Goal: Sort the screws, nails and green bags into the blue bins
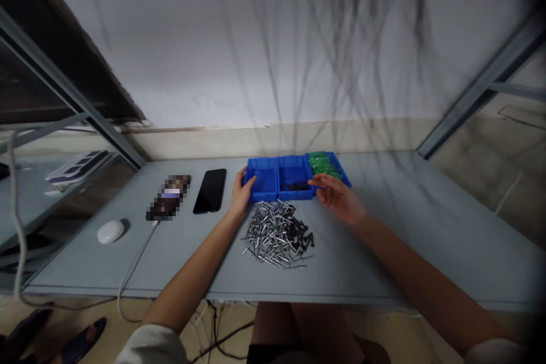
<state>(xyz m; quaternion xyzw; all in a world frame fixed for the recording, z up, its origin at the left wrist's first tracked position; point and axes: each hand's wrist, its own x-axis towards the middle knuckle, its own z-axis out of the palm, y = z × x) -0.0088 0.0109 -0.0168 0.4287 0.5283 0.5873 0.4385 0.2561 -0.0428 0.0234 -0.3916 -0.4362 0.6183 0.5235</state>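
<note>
Hands are shown over a grey tabletop (384,250), at either end of a row of three blue plastic parts bins (294,179). The left hand (241,193) is laid open, its fingers resting on the rim of the leftmost bin. The right hand (335,198) is held loosely curved, its fingertips near the rim where the middle and rightmost bins meet. Neither hand is seen clenched or grasping anything.

Green items (324,164) are held in the rightmost bin, and dark pieces (295,185) are seen in the middle bin. Left of the bins, a black smartphone (210,191), a pixelated object (168,198) and a white mouse (110,231) are laid out in turn.

Just in front of the bins, a loose pile of silver metal pins (273,234) is heaped, though whether they are nails or rivets cannot be told. Dark parts (303,242) are gathered at its right end. The pins are judged to be light, stiff and slippery, and would best be taken singly by the shank between the fingertips. They lie flat, with their long axes pointing every way and no common direction.
</note>
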